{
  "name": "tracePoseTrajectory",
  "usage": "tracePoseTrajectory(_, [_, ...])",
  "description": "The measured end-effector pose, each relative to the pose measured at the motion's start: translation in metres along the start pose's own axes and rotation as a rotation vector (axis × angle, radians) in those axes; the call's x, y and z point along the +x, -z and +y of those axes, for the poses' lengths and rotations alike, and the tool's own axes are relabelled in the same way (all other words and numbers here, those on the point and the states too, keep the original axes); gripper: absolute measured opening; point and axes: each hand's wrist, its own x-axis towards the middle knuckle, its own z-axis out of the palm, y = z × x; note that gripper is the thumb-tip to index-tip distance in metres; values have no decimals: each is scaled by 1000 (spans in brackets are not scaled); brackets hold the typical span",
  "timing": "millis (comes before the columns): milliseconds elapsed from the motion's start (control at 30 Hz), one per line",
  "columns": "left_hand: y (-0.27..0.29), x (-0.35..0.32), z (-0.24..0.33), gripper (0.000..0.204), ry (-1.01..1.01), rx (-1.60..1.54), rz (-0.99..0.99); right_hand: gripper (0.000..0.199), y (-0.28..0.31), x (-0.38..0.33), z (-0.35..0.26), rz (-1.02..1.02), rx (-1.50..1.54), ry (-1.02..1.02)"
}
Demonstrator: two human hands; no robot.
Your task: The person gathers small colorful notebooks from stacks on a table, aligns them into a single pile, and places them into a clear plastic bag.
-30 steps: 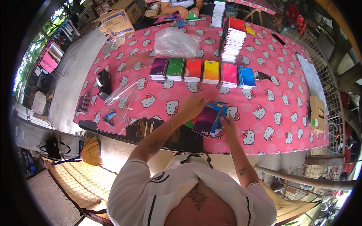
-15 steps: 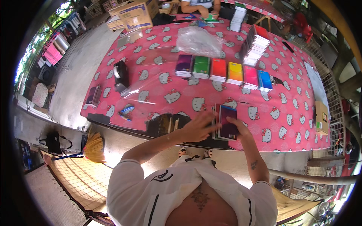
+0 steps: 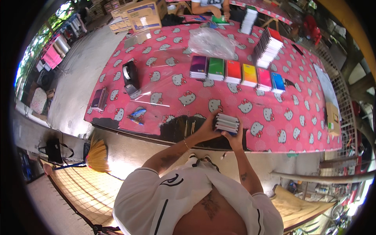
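Observation:
Between my two hands is a small stack of notebooks point(image 3: 226, 123), its white page edges facing up. My left hand point(image 3: 210, 127) grips the stack's left side, and my right hand point(image 3: 236, 135) closes on its right side and lower corner. Beyond them runs a row of notebook piles: purple point(image 3: 199, 65), green point(image 3: 216, 68), red point(image 3: 233, 71), yellow point(image 3: 249, 74), pink point(image 3: 264, 79) and blue point(image 3: 277, 82). The covers of the held notebooks are mostly hidden.
A black tape dispenser point(image 3: 130, 77), clear plastic sheets and a blue tool point(image 3: 137, 114) lie left on the pink tablecloth. Purple notebooks point(image 3: 99, 98) sit at the left edge. Tall notebook stacks point(image 3: 268, 47) stand behind, near a crumpled plastic bag point(image 3: 211, 42). Across the table, a person handles a green notebook point(image 3: 220, 19).
The notebooks were lying with a dark cover facing up; now they are tipped up, page edges showing. My left hand has come in to grip them, and my right hand has shifted left.

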Motion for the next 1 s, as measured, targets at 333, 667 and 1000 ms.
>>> tracePoseTrajectory(333, [3, 12, -8, 93, -19, 267, -56, 94, 0, 14, 1, -90, -43, 23])
tracePoseTrajectory(667, [34, 28, 54, 107, 80, 773, -272, 80, 1, 22, -9, -154, -106, 87])
tracePoseTrajectory(1000, [-37, 48, 100, 103, -187, 1380, -324, 74, 12, 30, 11, -122, -95, 72])
